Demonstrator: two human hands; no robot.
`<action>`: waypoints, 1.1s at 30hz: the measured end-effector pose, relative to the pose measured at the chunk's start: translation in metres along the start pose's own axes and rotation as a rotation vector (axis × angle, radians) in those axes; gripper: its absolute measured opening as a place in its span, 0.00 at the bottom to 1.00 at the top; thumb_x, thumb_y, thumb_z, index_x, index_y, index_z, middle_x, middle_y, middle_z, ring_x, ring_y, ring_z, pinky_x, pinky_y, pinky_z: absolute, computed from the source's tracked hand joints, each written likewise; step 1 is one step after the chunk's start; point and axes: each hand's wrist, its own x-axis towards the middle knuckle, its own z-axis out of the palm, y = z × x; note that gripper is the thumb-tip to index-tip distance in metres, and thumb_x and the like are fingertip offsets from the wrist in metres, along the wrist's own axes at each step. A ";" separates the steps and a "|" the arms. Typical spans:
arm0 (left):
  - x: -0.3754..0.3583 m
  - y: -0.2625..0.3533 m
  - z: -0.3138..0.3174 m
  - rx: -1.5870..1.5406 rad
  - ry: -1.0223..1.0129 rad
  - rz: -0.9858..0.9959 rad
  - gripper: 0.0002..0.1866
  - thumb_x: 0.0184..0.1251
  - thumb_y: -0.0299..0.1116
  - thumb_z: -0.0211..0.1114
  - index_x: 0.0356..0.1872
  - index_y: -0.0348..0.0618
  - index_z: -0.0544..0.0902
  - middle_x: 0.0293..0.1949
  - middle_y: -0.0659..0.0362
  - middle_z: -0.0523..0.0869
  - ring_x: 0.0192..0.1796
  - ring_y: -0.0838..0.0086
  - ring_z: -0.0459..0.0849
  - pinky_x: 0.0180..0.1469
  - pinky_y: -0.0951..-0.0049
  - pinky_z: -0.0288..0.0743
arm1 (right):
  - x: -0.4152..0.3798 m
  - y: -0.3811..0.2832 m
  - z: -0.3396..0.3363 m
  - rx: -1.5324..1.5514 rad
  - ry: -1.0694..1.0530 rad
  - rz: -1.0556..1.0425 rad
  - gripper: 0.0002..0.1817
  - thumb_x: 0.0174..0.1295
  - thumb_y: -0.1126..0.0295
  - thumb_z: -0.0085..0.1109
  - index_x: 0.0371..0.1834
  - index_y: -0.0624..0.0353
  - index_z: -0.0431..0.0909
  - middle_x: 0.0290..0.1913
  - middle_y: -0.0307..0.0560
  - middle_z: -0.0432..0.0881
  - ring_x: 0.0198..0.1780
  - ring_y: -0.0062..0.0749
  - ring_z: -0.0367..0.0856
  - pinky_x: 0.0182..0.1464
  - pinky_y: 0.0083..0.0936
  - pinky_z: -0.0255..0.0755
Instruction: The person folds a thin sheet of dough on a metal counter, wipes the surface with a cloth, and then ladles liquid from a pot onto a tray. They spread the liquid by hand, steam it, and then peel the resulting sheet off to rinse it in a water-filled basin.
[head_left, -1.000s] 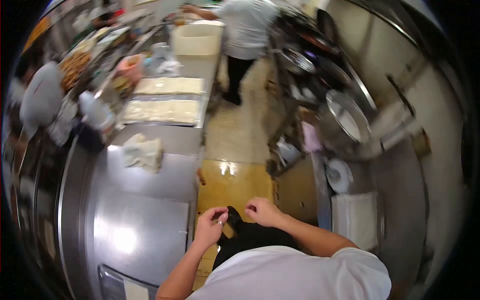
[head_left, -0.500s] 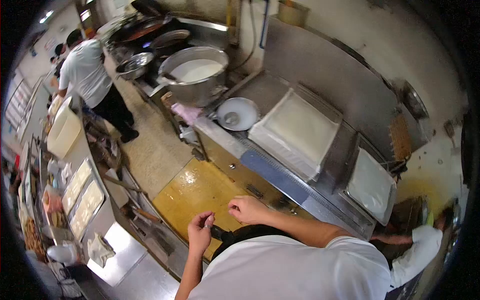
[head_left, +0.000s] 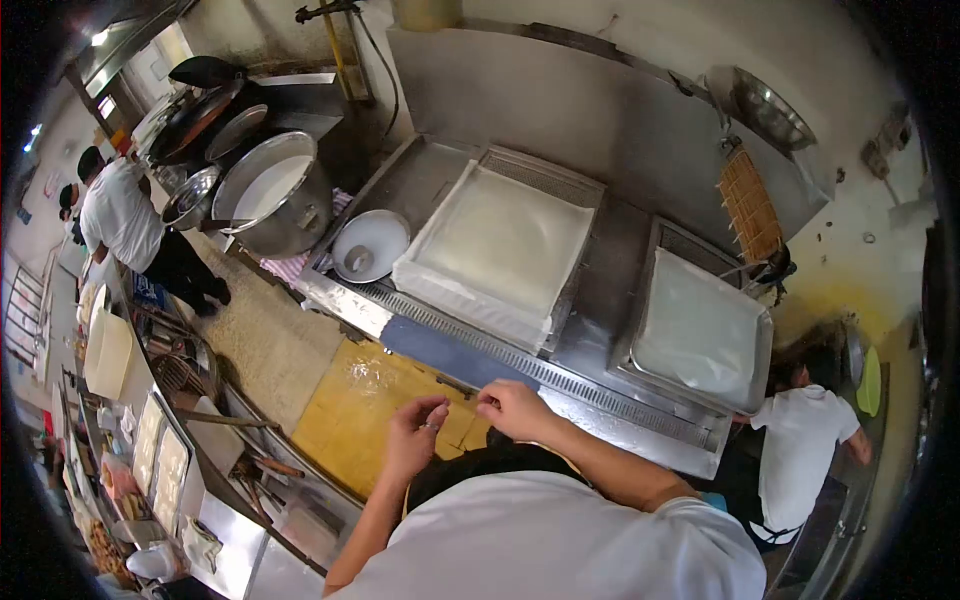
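Observation:
My left hand [head_left: 415, 432], with a ring on one finger, is held in front of my waist, its fingers curled in and nothing visible in them. Just to its right is my right hand [head_left: 513, 408], also curled and apart from the left, holding nothing I can see. Both are above the yellow floor, short of the steel counter [head_left: 620, 408]. Across that counter lie a cloth-lined tray [head_left: 505, 238] with a smooth pale surface and a second tray [head_left: 700, 328] under a whitish sheet. A white bowl [head_left: 385, 240] with a small round metal piece inside sits left of them.
A large pot [head_left: 300, 222] of white liquid stands at the back left. A co-worker [head_left: 125, 215] is beyond it, another [head_left: 808, 440] at the lower right. Trays with pale pieces [head_left: 170, 480] lie on the left counter. A woven brush-like tool [head_left: 750, 205] hangs on the right.
The view has turned right, so the counter and its trays sit further left and the right-hand co-worker shows more fully. My hands are slightly raised and remain close together.

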 end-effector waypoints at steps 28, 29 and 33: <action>0.042 0.000 0.064 0.177 -0.164 0.000 0.13 0.77 0.31 0.66 0.55 0.33 0.85 0.42 0.55 0.91 0.45 0.74 0.88 0.50 0.70 0.81 | -0.016 0.078 -0.083 0.103 0.236 0.211 0.10 0.64 0.67 0.66 0.42 0.62 0.86 0.39 0.56 0.87 0.39 0.49 0.88 0.44 0.38 0.80; 0.039 0.003 0.064 0.166 -0.159 -0.010 0.14 0.77 0.31 0.66 0.55 0.33 0.85 0.42 0.55 0.91 0.45 0.73 0.88 0.50 0.69 0.82 | -0.017 0.078 -0.087 0.092 0.246 0.206 0.10 0.64 0.67 0.65 0.41 0.62 0.86 0.39 0.56 0.87 0.39 0.49 0.88 0.44 0.38 0.80; 0.036 0.009 0.065 0.228 -0.115 -0.006 0.14 0.77 0.32 0.65 0.55 0.33 0.85 0.42 0.54 0.92 0.44 0.72 0.88 0.50 0.68 0.82 | -0.018 0.093 -0.098 0.015 0.314 0.223 0.11 0.62 0.66 0.68 0.41 0.62 0.87 0.37 0.55 0.88 0.37 0.46 0.88 0.43 0.37 0.81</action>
